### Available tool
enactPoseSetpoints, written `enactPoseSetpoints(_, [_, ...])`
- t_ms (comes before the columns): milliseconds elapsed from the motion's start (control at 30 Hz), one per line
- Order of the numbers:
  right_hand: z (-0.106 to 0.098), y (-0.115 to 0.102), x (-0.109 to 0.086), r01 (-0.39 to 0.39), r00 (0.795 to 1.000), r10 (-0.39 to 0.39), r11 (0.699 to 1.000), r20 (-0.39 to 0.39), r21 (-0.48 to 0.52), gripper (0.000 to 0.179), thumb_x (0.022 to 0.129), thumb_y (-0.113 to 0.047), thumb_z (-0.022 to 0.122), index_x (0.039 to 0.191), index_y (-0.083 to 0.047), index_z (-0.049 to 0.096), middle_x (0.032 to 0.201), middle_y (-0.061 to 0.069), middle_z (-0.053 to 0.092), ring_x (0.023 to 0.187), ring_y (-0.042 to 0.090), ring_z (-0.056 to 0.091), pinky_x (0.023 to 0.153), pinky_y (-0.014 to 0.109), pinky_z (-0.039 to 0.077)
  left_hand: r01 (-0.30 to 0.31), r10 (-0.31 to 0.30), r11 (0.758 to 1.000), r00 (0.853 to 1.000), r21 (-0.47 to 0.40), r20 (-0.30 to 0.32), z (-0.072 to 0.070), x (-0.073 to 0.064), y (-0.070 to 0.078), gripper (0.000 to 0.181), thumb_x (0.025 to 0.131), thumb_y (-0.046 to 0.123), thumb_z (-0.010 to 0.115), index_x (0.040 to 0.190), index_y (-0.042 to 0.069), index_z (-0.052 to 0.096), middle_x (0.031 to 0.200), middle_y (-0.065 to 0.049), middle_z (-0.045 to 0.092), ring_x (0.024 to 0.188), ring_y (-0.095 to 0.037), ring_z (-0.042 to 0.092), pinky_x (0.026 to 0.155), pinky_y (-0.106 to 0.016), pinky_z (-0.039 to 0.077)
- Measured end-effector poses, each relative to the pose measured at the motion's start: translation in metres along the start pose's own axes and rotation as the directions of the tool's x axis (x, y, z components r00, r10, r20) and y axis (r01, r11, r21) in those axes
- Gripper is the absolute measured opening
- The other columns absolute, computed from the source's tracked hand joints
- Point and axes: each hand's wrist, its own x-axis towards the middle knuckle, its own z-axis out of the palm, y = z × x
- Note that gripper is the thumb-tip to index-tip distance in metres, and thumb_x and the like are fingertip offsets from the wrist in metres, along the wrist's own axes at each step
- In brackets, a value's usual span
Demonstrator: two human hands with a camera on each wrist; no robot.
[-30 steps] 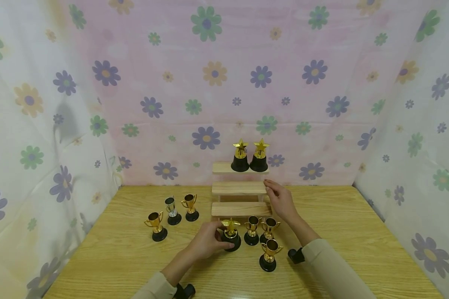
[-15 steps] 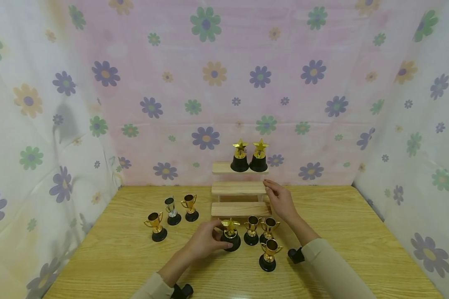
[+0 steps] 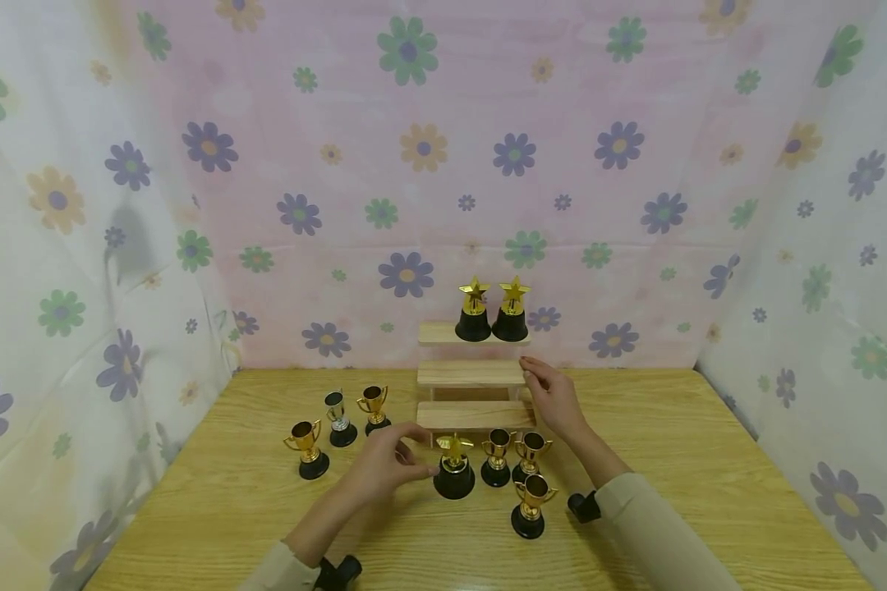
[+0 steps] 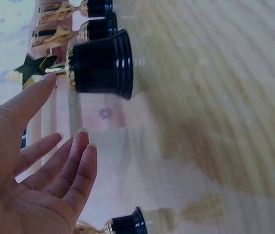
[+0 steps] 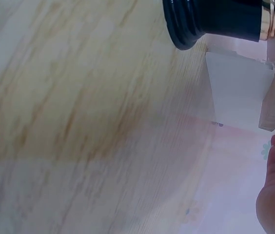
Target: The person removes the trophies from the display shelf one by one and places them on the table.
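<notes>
A star trophy (image 3: 454, 476) with a gold star on a black base stands upright on the table in front of the wooden tiered shelf (image 3: 476, 416). Just left of it is my left hand (image 3: 384, 468), thumb and fingers spread and curved toward the trophy. In the left wrist view the thumb tip overlaps the gold stem above the black base (image 4: 101, 66), while the other fingers stay below it. My right hand (image 3: 558, 402) holds the right end of the middle step with thumb and fingertips. In the right wrist view its fingers (image 5: 273, 161) reach up to the shelf.
Two star trophies (image 3: 493, 322) stand on the top step. Gold cup trophies (image 3: 498, 450) are grouped right of the star trophy, one nearer the front (image 3: 532, 497). A silver cup (image 3: 340, 423) stands among gold cups (image 3: 310, 451) at left. Flowered cloth (image 3: 406, 197) hangs behind.
My left hand has let go of the star trophy and moved a little left, leaving it upright on the table. My right hand stays at the shelf.
</notes>
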Motion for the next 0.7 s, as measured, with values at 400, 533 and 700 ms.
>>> enactPoseSetpoints(400, [0.000, 0.002, 0.000, -0.016, 1.000, 0.016, 1.000, 0.008, 0.010, 0.036, 0.107, -0.011, 0.052, 0.138, 0.006, 0.060, 0.147, 0.024, 0.054, 0.133, 0.039, 0.054, 0.100, 0.055, 0.050, 0.020, -0.018, 0.999, 0.998, 0.032, -0.065, -0.024, 0.002, 0.008, 0.053, 0.083, 0.025, 0.087, 0.127, 0.002, 0.067, 0.122, -0.016, 0.068, 0.082, -0.013, 0.062, 0.067, -0.027, 0.052])
enactPoseSetpoints(533, [0.000, 0.002, 0.000, -0.007, 1.000, 0.007, 1.000, 0.006, 0.014, 0.035, 0.107, -0.009, 0.052, 0.138, 0.006, 0.060, 0.147, 0.024, 0.054, 0.133, 0.039, 0.055, 0.099, 0.055, 0.051, -0.002, 0.008, 0.999, 0.995, 0.054, -0.104, -0.030, 0.007, 0.014, 0.049, 0.084, 0.020, 0.087, 0.126, 0.004, 0.067, 0.120, -0.013, 0.069, 0.082, -0.013, 0.062, 0.068, -0.028, 0.052])
enactPoseSetpoints(700, [0.000, 0.003, 0.001, 0.009, 1.000, -0.009, 1.000, 0.001, 0.003, 0.035, 0.107, -0.009, 0.052, 0.137, 0.008, 0.060, 0.146, 0.024, 0.055, 0.131, 0.039, 0.056, 0.097, 0.055, 0.051, -0.027, 0.033, 0.999, 0.988, 0.043, -0.150, -0.037, 0.017, 0.022, 0.047, 0.084, 0.018, 0.087, 0.126, 0.007, 0.068, 0.120, -0.011, 0.069, 0.085, -0.016, 0.064, 0.074, -0.028, 0.055])
